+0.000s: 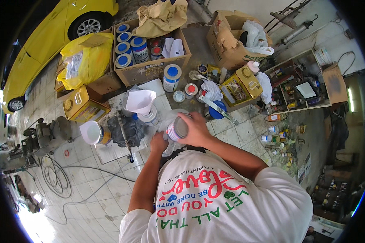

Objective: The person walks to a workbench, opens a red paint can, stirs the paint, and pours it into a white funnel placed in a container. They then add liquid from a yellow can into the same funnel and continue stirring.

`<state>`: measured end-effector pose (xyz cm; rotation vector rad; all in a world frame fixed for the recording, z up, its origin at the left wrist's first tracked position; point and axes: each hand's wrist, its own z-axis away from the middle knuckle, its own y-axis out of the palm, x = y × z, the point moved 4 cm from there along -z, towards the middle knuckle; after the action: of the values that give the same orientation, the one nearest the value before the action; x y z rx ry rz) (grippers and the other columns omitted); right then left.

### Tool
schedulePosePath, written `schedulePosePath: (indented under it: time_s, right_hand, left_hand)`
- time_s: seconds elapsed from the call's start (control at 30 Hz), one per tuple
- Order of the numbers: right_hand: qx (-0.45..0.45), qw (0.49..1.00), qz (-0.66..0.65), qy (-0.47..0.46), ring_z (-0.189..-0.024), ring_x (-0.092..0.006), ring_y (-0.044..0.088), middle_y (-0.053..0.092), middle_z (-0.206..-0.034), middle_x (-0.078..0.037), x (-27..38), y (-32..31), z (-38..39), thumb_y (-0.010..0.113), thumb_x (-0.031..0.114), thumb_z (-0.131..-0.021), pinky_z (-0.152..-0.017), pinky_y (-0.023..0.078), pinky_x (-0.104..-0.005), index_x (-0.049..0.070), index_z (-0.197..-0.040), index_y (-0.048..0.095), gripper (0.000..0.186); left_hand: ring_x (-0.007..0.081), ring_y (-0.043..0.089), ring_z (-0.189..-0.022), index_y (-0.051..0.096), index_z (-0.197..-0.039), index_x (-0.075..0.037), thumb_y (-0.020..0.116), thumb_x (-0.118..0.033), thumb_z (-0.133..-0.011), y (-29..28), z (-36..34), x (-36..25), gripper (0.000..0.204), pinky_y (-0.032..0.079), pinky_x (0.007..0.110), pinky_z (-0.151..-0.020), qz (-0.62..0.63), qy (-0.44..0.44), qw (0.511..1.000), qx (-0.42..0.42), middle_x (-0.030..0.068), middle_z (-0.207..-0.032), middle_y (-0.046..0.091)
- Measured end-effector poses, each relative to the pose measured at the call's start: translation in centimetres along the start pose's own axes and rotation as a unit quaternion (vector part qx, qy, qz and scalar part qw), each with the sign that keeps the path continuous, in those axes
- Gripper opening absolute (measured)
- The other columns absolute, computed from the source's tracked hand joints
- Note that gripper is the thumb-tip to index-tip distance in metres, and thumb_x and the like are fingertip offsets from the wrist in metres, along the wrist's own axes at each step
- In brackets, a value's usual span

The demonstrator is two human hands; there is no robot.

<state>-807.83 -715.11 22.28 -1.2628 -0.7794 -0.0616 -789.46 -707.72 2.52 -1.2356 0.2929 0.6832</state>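
My right hand [197, 130] is wrapped round a small paint can [177, 128], tilted so that one grey round end faces up. Just left of the can my left hand [159, 142] is closed, its fingers curled out of sight; what they hold, if anything, is hidden. Beyond my hands stands a white can [149, 117], with a white paper cone [139, 102] leaning at its top. To the right a flat scraper-like strip [218, 107] lies across a round blue-topped container [217, 112].
An open carton [148, 69] holds several blue-lidded cans. Yellow square tins stand left [85, 104] and right [242, 85]. A white tub [92, 133] sits near a dark cloth [126, 131]. A hose [54, 178] coils on the tiles; a wooden shelf box [296, 103] stands at right.
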Motion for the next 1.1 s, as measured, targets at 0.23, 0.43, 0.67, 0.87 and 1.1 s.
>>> schedulePosePath:
  time_s: [0.23,0.43,0.67,0.87,1.1]
  right_hand:
    - [0.023,0.987,-0.155,-0.037,-0.128,-0.0366,0.055,0.051,-0.139,-0.019,-0.4,-16.4,6.7,0.095,0.027,-0.059,-0.109,0.045,-0.0436,0.015,-0.152,0.053,0.103]
    - [-0.049,0.978,-0.195,-0.049,-0.133,-0.0367,0.052,0.048,-0.145,-0.017,-2.8,-24.5,10.2,0.094,0.020,-0.056,-0.112,0.043,-0.0431,0.016,-0.145,0.062,0.094]
    - [-0.058,0.988,-0.138,-0.043,-0.136,-0.0389,0.048,0.046,-0.148,-0.018,-6.9,-22.9,10.3,0.093,0.022,-0.058,-0.114,0.040,-0.0451,0.019,-0.144,0.063,0.091]
    - [0.005,0.985,-0.164,-0.058,-0.138,-0.0404,0.044,0.045,-0.147,-0.018,-9.6,-20.4,9.3,0.090,0.027,-0.061,-0.116,0.038,-0.0477,0.022,-0.144,0.063,0.087]
    - [0.034,0.988,-0.118,-0.089,-0.139,-0.0415,0.043,0.043,-0.148,-0.019,-10.1,-19.0,6.9,0.087,0.025,-0.066,-0.115,0.037,-0.0515,0.025,-0.147,0.058,0.086]
  left_hand:
    - [0.0413,0.069,-0.111,0.075,-0.120,-0.013,0.065,-0.013,-0.074,-6.7,-1.7,-10.8,0.047,0.055,0.050,-0.097,0.048,0.049,0.998,-0.003,0.0213,-0.117,0.074]
    - [0.0437,0.069,-0.110,0.073,-0.125,-0.004,0.069,-0.021,-0.074,-12.1,-13.6,-22.1,0.054,0.054,0.048,-0.099,0.114,0.094,0.977,-0.155,0.0275,-0.117,0.072]
    - [0.0443,0.071,-0.105,0.073,-0.122,0.001,0.066,-0.023,-0.073,-23.2,-25.2,-39.6,0.055,0.056,0.046,-0.096,0.117,0.193,0.927,-0.300,0.0316,-0.104,0.073]
    - [0.0408,0.070,-0.112,0.072,-0.127,0.000,0.065,-0.026,-0.074,-24.2,-30.8,-40.6,0.059,0.054,0.043,-0.100,0.084,0.151,0.961,-0.214,0.0279,-0.115,0.073]
    - [0.0338,0.070,-0.115,0.066,-0.138,-0.002,0.081,-0.051,-0.079,-24.3,-33.3,-39.9,0.078,0.053,0.041,-0.100,0.026,0.162,0.984,-0.072,0.0228,-0.127,0.072]
